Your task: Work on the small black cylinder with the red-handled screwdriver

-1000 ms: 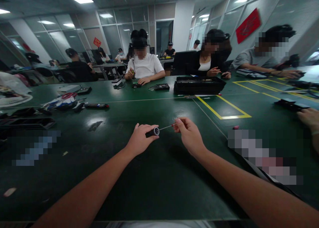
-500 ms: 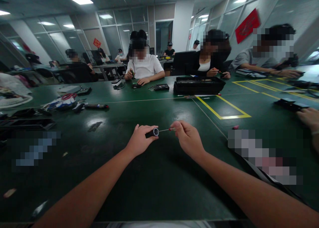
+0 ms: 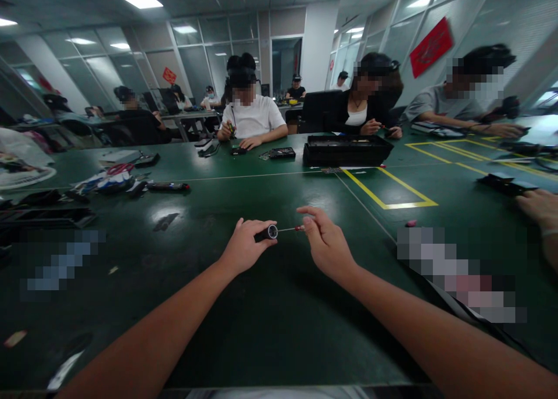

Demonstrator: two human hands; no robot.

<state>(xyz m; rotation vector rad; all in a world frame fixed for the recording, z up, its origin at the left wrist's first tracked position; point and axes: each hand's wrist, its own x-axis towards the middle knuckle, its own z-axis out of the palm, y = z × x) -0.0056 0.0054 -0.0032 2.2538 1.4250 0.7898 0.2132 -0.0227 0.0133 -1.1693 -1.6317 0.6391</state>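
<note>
Near the middle of the table, my left hand (image 3: 244, 245) is closed around a short black cylinder (image 3: 264, 233) with a pale ring at its near end. Its round end faces me. In my right hand (image 3: 329, 239) is a thin screwdriver (image 3: 288, 230) with a red collar, held at the handle by the thumb and the other fingers, the index finger lifted. The shaft lies level and its tip meets the right side of the cylinder. Most of the screwdriver's handle is hidden behind my fingers.
On the green table (image 3: 244, 341) stands a long black box (image 3: 349, 150) at the far side. Tools and red-handled items (image 3: 117, 175) lie to the left, beside a black pen-like tool (image 3: 169, 187). Co-workers sit opposite; another person's hand (image 3: 538, 210) rests at right.
My right index finger has lifted and straightened away from the screwdriver handle. My left hand and the cylinder have stayed in place.
</note>
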